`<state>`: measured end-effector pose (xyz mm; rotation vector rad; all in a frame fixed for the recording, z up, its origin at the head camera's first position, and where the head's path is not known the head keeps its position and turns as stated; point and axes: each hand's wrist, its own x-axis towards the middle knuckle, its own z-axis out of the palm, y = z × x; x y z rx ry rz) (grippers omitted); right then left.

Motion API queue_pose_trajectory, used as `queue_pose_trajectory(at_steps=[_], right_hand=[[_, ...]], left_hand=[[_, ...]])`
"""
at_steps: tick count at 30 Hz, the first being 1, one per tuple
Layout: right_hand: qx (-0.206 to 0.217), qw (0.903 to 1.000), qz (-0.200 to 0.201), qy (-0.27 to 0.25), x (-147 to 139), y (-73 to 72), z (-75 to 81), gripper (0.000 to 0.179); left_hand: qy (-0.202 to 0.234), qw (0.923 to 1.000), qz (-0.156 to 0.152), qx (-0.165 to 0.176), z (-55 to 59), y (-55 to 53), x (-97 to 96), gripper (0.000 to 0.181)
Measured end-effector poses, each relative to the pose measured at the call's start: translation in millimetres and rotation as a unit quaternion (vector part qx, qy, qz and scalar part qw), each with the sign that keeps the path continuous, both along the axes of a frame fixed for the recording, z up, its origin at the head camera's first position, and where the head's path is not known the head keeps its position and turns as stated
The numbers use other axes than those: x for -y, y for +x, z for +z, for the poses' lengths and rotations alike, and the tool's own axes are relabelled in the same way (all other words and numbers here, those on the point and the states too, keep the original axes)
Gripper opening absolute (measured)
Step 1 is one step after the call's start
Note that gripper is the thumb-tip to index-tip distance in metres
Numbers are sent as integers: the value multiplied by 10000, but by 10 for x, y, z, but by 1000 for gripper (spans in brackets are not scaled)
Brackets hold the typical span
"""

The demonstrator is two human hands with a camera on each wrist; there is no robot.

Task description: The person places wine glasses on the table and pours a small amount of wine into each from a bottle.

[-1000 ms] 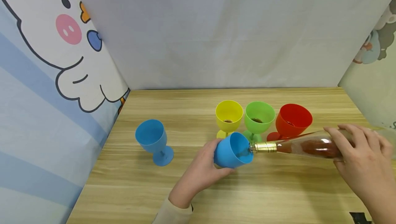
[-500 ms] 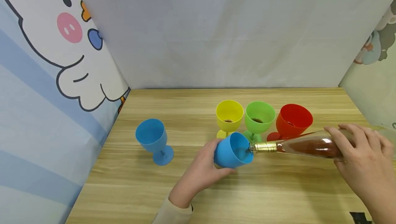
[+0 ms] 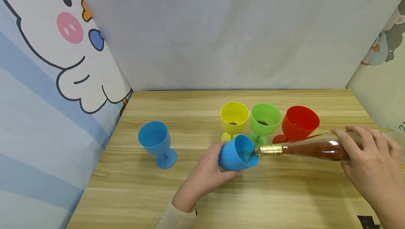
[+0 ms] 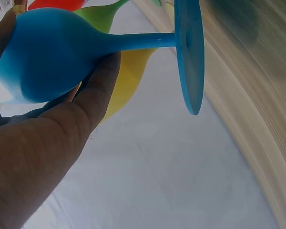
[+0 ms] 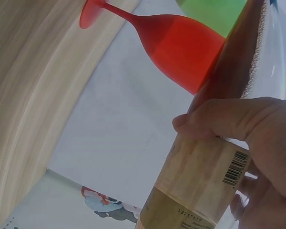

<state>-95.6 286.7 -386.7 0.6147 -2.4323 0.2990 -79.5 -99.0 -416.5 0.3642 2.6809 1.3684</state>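
Observation:
My left hand (image 3: 207, 172) grips a blue goblet (image 3: 232, 157) round its bowl and holds it tilted, mouth to the right. In the left wrist view, the goblet's stem and foot (image 4: 189, 57) stick out past the fingers. A glass bottle (image 3: 316, 148) with brown-red liquid lies almost level in my right hand (image 3: 373, 162), its gold neck (image 3: 272, 150) pointing left. The bottle's mouth sits at the goblet's rim, and a dark streak of liquid shows inside the bowl. In the right wrist view, the fingers wrap the bottle by its barcoded label (image 5: 200, 181).
Yellow (image 3: 234, 116), green (image 3: 265, 118) and red (image 3: 300, 122) goblets stand in a row behind the hands, each with a little dark liquid. A second blue goblet (image 3: 155, 139) stands at the left on the wooden table (image 3: 126, 194). A grey backdrop (image 3: 221, 39) rises behind.
Both hands, the bottle and the tilted goblet hold nearly the same place. The view shifts very slightly.

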Motion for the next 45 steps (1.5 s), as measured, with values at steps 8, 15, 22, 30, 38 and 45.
queue_pose_trajectory(at_steps=[8,15,22,30,38,45], right_hand=[[28,10000,-24,-18,5,0,0,94],[19,10000,-20,-15,11,-2,-2,93],[-56,10000,45,-53,3,-7,-15,89],[46,10000,-42,-62,3,-11,-27,92],[218,9995,-205,-134,5,9,-60,94],[382,9984,-395,-133,21,28,-93,96]], left_hand=[[-2,10000,-6,-34,7,-2,4,83],[2,10000,-9,-19,4,-3,6,83],[28,10000,-4,5,3,1,4,83],[21,10000,-5,15,-5,-2,10,83],[194,9998,-34,14,-4,4,24,82],[436,9990,-31,102,3,3,35,81]])
